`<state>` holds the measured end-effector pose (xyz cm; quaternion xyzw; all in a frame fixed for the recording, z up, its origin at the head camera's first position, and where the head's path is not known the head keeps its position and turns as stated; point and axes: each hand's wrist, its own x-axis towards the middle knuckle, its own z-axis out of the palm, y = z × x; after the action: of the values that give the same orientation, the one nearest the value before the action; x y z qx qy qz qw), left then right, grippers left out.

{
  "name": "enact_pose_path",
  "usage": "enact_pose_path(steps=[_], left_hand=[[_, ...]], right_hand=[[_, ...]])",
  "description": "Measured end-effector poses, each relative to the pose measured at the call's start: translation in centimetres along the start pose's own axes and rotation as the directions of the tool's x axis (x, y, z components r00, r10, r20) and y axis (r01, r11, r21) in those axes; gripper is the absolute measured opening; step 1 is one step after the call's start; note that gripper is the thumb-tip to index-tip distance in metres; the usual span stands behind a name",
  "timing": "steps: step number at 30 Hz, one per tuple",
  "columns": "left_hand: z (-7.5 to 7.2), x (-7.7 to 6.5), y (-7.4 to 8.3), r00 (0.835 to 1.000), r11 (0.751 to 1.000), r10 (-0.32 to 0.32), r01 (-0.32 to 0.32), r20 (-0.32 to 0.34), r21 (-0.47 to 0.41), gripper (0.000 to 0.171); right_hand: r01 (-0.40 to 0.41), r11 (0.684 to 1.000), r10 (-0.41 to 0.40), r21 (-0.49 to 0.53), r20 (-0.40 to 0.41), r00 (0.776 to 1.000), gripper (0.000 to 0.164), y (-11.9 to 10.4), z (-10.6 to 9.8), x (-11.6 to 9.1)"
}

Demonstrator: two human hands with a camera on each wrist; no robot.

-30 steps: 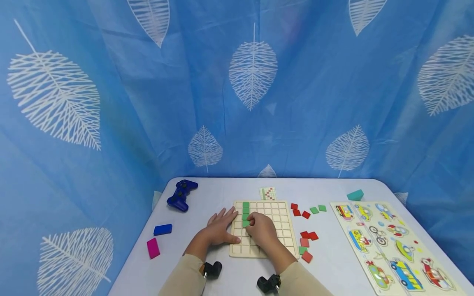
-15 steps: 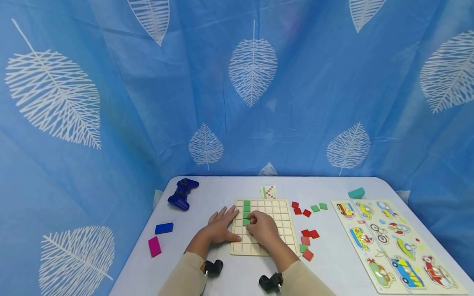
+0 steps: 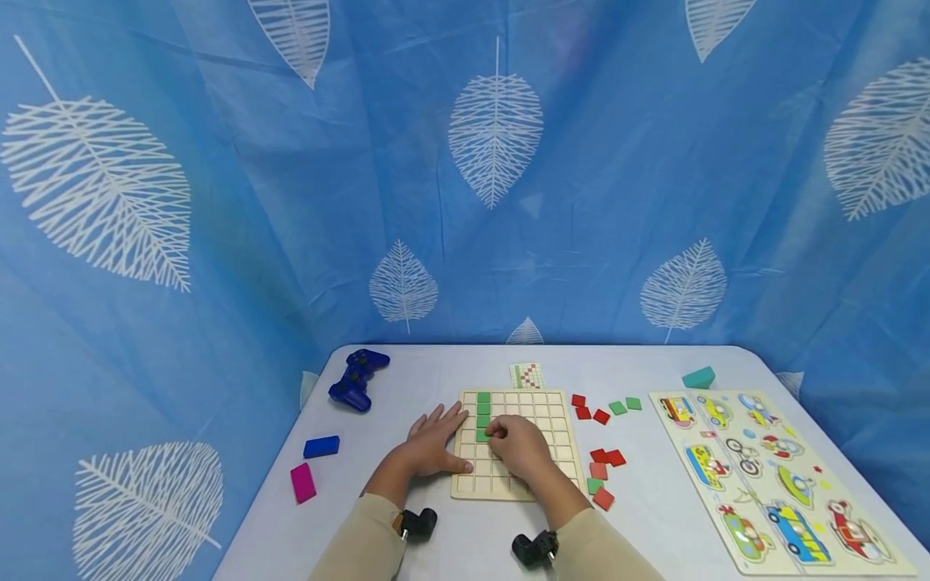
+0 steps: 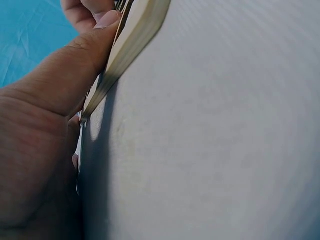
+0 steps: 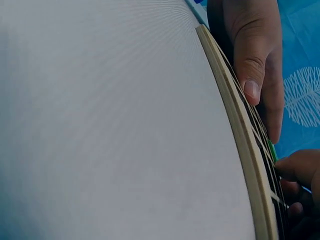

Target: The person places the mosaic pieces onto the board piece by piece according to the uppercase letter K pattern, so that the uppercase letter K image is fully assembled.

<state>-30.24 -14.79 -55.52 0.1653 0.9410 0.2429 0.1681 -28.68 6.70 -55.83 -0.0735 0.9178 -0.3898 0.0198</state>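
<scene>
A wooden grid board [image 3: 472, 484] lies on the table, with several green tiles in a column near its left side. Along the board's left edge rests my left hand [image 3: 432, 450], fingers spread and thumb on the lower left part. The left wrist view shows that thumb [image 4: 82, 55] against the board's rim [image 4: 137, 42]. My right hand [image 3: 521, 448] is over the middle of the board, its fingers curled and their tips at the lowest green tile [image 3: 483, 435]. Seen from the right wrist, the right thumb and fingers [image 5: 302, 170] meet at the green edge; the grip itself is partly hidden.
A pattern card [image 3: 526, 375] lies behind the board. Loose red tiles [image 3: 599, 457] and green tiles [image 3: 617, 407] lie to its right, before a vehicle puzzle board [image 3: 770, 476]. A teal block [image 3: 699, 378] is behind. At left are a game controller [image 3: 358, 379], blue block [image 3: 321, 446] and pink block [image 3: 303, 482].
My right fingertips have shifted slightly at the lowest green tile, which now shows more fully and squarely in the column. The left hand stays on the board's edge.
</scene>
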Motion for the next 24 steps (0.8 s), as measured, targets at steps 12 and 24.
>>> enact_pose_path(steps=[12,24], left_hand=[[-0.53,-0.23,0.32,1.0,1.0,0.003,-0.003,0.009,-0.002,0.107],[-0.56,-0.29,0.43,1.0,1.0,-0.002,0.002,0.012,0.002,0.107]], right_hand=[[0.015,1.0,-0.015,0.014,0.029,0.999,0.004,0.32,-0.27,0.24],[-0.011,0.998,0.009,0.067,0.022,1.0,0.004,0.35,-0.48,0.02]])
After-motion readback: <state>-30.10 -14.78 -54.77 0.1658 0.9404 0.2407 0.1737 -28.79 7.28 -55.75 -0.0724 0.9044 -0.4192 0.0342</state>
